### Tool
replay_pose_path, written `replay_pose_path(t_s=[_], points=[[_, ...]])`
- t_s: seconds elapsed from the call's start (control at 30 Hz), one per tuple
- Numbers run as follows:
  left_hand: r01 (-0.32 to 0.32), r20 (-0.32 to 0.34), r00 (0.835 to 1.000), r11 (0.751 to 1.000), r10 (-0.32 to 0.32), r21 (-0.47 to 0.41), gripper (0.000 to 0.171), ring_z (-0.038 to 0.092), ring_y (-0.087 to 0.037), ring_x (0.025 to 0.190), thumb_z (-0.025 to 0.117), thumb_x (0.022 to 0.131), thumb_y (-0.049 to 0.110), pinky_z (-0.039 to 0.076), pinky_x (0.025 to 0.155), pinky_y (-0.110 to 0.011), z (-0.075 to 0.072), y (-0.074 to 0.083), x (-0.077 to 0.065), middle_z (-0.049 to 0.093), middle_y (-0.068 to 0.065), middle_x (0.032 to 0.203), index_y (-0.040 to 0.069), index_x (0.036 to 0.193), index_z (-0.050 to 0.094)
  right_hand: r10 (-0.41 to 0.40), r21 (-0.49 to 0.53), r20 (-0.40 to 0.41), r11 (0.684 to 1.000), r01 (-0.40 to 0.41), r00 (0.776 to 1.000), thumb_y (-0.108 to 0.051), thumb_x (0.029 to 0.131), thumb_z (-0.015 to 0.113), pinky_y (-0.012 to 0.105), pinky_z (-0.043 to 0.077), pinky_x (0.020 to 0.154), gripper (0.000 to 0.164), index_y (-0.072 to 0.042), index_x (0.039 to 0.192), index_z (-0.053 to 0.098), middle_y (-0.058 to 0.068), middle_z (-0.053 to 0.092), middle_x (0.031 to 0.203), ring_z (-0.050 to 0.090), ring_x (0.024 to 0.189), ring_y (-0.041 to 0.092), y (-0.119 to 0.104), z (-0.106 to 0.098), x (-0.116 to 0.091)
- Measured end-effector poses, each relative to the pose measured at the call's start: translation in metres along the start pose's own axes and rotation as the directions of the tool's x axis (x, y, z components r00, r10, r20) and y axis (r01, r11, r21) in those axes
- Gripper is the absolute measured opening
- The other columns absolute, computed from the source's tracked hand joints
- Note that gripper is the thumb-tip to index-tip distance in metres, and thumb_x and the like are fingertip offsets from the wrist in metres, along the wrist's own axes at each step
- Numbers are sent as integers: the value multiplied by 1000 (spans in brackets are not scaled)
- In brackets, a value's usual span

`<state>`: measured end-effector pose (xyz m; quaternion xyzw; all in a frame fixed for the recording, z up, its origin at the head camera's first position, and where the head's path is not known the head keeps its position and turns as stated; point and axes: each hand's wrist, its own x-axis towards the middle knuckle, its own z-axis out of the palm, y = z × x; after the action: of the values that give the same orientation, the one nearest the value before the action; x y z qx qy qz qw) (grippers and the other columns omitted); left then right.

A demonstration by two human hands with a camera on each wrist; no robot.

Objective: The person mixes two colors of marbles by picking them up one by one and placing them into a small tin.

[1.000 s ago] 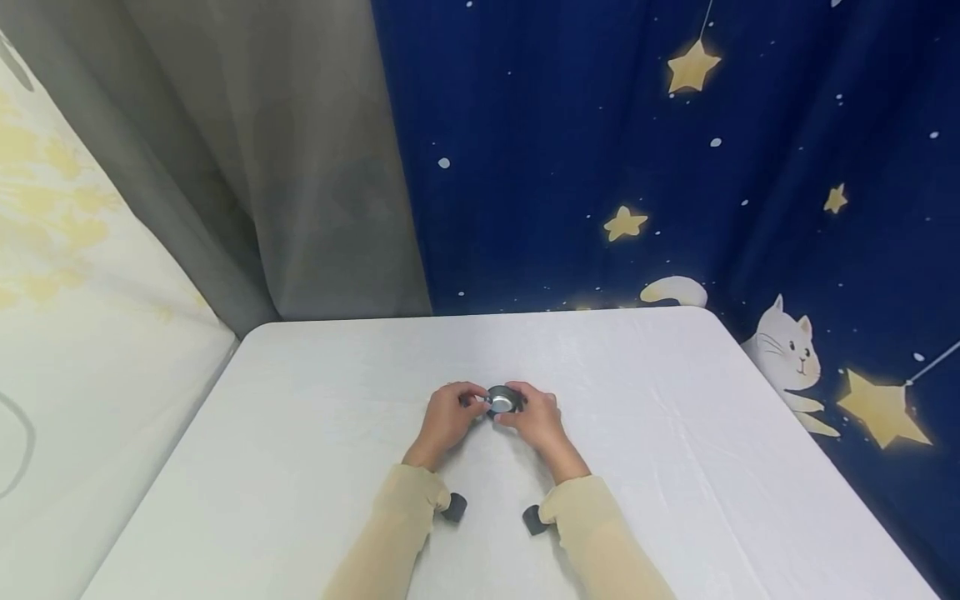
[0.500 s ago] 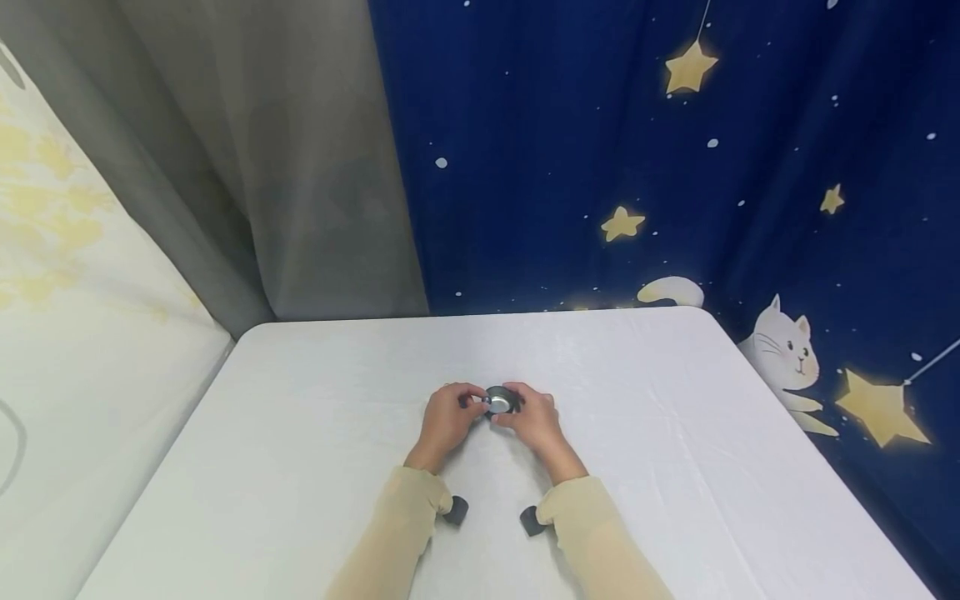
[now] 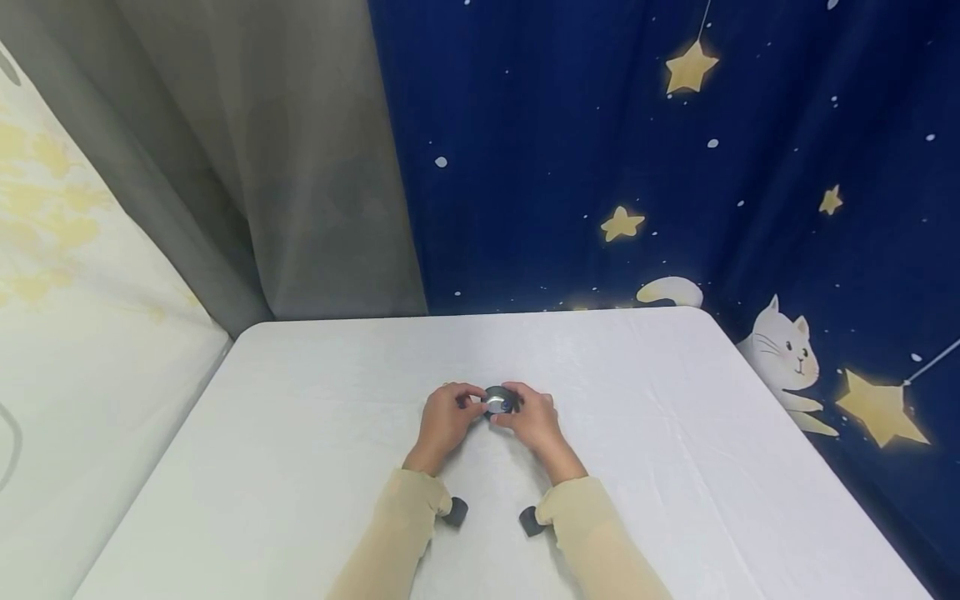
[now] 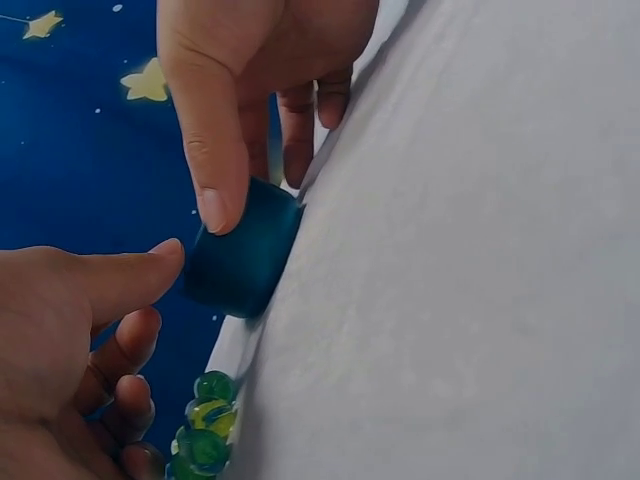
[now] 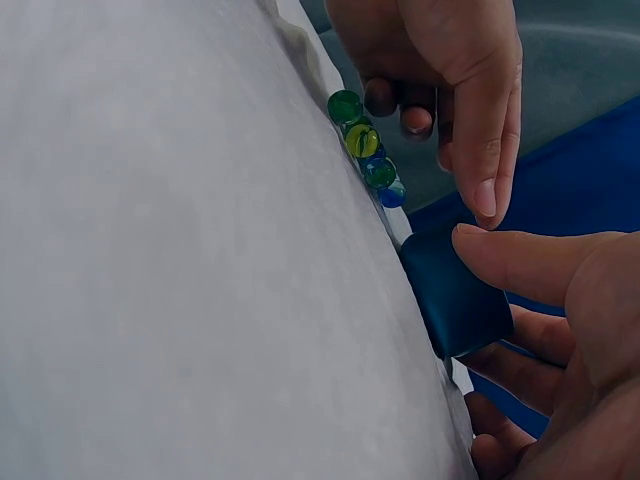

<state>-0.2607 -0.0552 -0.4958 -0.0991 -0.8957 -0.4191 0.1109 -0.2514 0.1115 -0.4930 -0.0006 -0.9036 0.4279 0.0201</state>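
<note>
A small teal cup (image 4: 245, 262), shiny inside, stands at the middle of the table between both hands. My right hand (image 3: 536, 418) grips its side, thumb near the rim and fingers around the far side. My left hand (image 3: 446, 418) is at the cup's mouth, thumb and forefinger extended close together; nothing shows between them. The head view shows a small dark spot (image 3: 505, 406) inside the cup, perhaps a marble; it is too small to tell. Several green, yellow and blue glass marbles (image 5: 362, 142) lie beside the cup under my left hand, hidden in the head view.
The table (image 3: 637, 467) has a white cover and rounded far corners. Behind it hang a grey curtain (image 3: 330, 167) and a blue starry curtain (image 3: 540, 150). A dark strap-on device (image 3: 455, 512) sits at the left cuff, another device (image 3: 532, 521) at the right.
A small dark item at my left fingertips no longer shows there, and a dark spot now shows inside the cup. Both hands have hardly moved; the right one keeps its grip.
</note>
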Motion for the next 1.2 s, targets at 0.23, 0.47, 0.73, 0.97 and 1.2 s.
replay_pose_path(t_s=[0.23, 0.47, 0.73, 0.97, 1.2], points=[[22, -11, 1000, 1000, -22, -2, 19, 49, -12, 64, 81, 79, 16, 42, 64, -31, -10, 1, 2, 56, 6, 71, 15, 97, 75, 1, -2, 2, 1000, -1, 1000, -23, 75, 83, 62, 33, 97, 58, -14, 128, 62, 10, 61, 128, 45, 119, 40, -2, 0, 0], [28, -13, 1000, 999, -28, -21, 19, 50, -13, 66, 81, 79, 15, 42, 64, -31, -26, -5, 5, 57, 5, 74, 15, 98, 75, 17, -4, 4, 1000, -17, 1000, -24, 76, 82, 61, 33, 99, 58, -16, 129, 61, 10, 59, 131, 43, 124, 41, -1, 1, 2], [100, 26, 995, 995, -100, -20, 18, 51, -16, 73, 79, 81, 13, 41, 70, -34, -44, -11, 4, 60, 2, 82, 13, 99, 75, 22, 20, 11, 1000, -23, 1000, -23, 75, 83, 60, 32, 101, 59, -15, 129, 61, 11, 59, 132, 43, 127, 41, -2, 0, 2], [140, 86, 987, 990, -138, -20, 21, 50, -18, 73, 79, 80, 14, 40, 70, -35, -61, -23, 4, 61, 1, 85, 13, 101, 75, 9, 17, 11, 1000, -9, 1000, -21, 74, 83, 59, 32, 102, 59, -14, 128, 61, 10, 59, 131, 43, 125, 40, -3, 0, 2], [153, 146, 978, 988, -149, -16, 20, 54, -21, 85, 78, 79, 10, 42, 82, -41, -70, -39, 2, 62, 0, 85, 13, 99, 75, 5, 22, 9, 1000, -5, 1000, -20, 75, 83, 58, 32, 102, 57, -14, 127, 61, 9, 60, 130, 45, 123, 39, -4, 0, 2]])
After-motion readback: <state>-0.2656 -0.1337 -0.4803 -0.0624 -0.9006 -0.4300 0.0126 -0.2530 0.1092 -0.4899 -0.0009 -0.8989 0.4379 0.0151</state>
